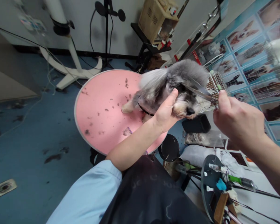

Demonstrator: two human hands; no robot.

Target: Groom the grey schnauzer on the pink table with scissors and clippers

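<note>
The dog [189, 70] is on the pink bench [100, 99], right of the frame's upper centre. Your left hand [166, 112] grasps its muzzle from below, thumb at the cheek. Expect soft fur and a light head liable to twist; support it under the chin. Your right fingers are clenched on the scissors [202, 93], likely stiff and slick; grip the handles only. Whether the blades touch fur cannot be told.
</note>
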